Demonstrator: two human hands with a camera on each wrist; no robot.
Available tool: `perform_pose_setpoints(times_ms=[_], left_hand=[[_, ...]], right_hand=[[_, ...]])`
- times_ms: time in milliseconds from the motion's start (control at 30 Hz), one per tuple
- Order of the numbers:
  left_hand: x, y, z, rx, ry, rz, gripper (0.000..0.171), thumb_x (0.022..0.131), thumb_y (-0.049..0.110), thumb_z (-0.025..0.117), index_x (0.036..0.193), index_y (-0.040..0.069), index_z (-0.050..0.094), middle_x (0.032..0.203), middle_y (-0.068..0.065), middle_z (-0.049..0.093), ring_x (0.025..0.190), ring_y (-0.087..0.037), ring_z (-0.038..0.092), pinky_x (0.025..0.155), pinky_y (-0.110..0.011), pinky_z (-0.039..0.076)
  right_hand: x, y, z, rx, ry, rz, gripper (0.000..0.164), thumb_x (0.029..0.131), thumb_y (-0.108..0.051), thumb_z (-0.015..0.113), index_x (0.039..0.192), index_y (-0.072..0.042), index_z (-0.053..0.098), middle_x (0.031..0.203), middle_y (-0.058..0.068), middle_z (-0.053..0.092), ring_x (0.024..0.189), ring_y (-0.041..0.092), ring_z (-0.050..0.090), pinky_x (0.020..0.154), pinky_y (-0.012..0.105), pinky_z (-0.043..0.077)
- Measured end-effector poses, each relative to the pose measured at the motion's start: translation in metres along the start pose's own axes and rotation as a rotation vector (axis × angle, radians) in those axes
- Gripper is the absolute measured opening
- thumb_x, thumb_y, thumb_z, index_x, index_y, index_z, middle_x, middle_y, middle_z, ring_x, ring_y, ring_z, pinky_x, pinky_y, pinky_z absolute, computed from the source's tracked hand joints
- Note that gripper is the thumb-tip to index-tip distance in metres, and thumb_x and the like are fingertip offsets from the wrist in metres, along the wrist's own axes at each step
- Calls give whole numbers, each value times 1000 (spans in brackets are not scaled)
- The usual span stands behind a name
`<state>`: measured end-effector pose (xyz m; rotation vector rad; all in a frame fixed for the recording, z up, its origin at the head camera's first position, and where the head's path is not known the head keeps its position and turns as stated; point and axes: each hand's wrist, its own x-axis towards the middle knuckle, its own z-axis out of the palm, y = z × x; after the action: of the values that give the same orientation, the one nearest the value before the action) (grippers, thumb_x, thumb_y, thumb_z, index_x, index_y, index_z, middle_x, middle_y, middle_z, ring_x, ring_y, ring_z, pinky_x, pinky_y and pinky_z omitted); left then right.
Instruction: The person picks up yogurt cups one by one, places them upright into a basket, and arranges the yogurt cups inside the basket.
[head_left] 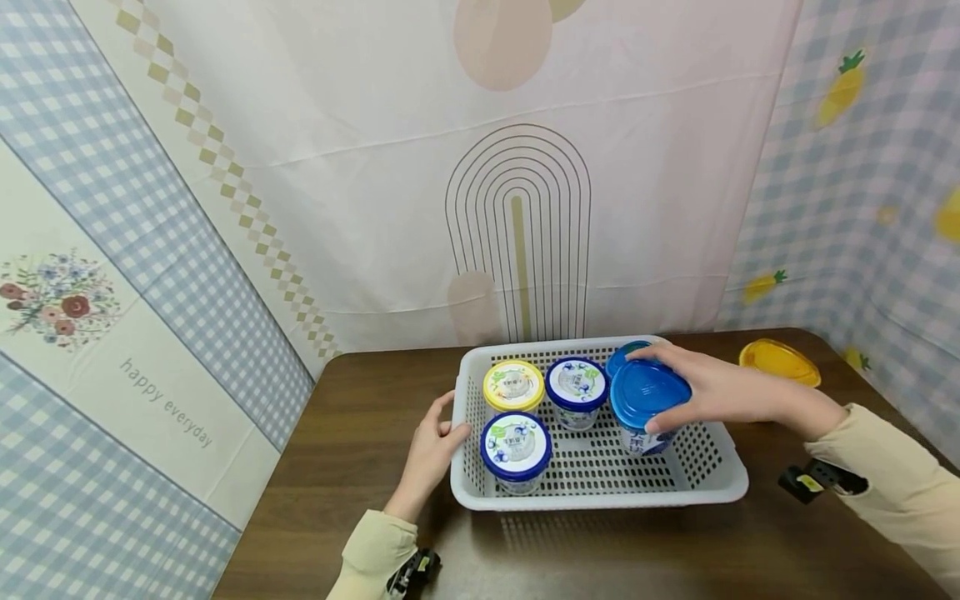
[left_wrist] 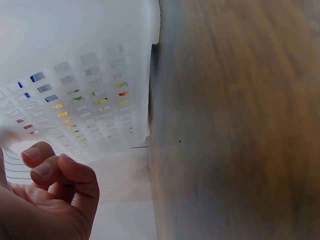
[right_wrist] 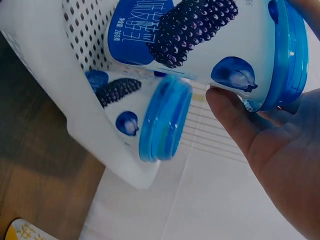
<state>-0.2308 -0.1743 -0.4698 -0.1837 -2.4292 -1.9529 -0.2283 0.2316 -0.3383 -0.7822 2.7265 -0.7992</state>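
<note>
My right hand (head_left: 678, 392) grips a yogurt cup (head_left: 647, 400) by its blue lid, thumb at the near side and fingers round the far side. In the right wrist view, blackberries and blueberries show on the label of this yogurt cup (right_wrist: 195, 40). It is over the right part of a white perforated basket (head_left: 600, 502). A second blue-lidded yogurt cup (right_wrist: 132, 110) stands behind it, mostly hidden in the head view. At the basket's left rim, my left hand (head_left: 431, 446) holds on with the thumb over the edge; its fingers (left_wrist: 75, 175) curl beside the wall.
Inside the basket's left half stand a yellow-rimmed tub (head_left: 514, 385) and two blue-rimmed tubs, one in front (head_left: 516, 446) and one behind (head_left: 577, 383). A yellow-lidded container (head_left: 780, 362) is on the brown table (head_left: 360, 425) right of the basket. Patterned cloth (head_left: 375, 208) hangs behind.
</note>
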Motion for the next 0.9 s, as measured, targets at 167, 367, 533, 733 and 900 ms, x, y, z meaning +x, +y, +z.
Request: perform_pose_setpoints(times_ms=[167,367,533,733,900], left_hand=[[1,1,0,6,-4,-10,64,93,15,64,151,6,41,92,-19,75,80,-28,74,68,-42,61],[1,2,0,7,-5,-15,63,93,16,64,151,5,42,91,-18,75,79,-27,74,69,-41,61],[2,0,0,13,-6,-8,62,92,15,64,150,5,43,93,-19,75,80,-28,74,69,-41,61],[3,0,1,13,-8,-7,62,93,15,65,150,5,43,95,-20,75,81,-28,74,69,-41,61],[1,-1,1,9,-6,-4,62,93,14,64,150,5,44,94,-20,75,80,-28,74,68,-42,61]], right_hand=[[5,-4,5,-27,-24,-9,87,80,-50,81,150,-19,39,145,23,43,116,43,53,81,55,56],[11,-8,15,-3,-54,1,90,80,-52,81,150,-14,39,145,23,41,118,43,52,82,55,56],[15,-10,24,10,-82,20,92,80,-54,80,150,-12,38,150,24,38,122,44,49,84,58,55],[19,-11,32,-9,-75,28,92,79,-57,79,149,-15,39,151,24,38,124,45,48,87,62,53],[24,-10,39,-21,-68,5,95,78,-60,79,149,-12,38,150,23,39,126,44,47,89,61,52]])
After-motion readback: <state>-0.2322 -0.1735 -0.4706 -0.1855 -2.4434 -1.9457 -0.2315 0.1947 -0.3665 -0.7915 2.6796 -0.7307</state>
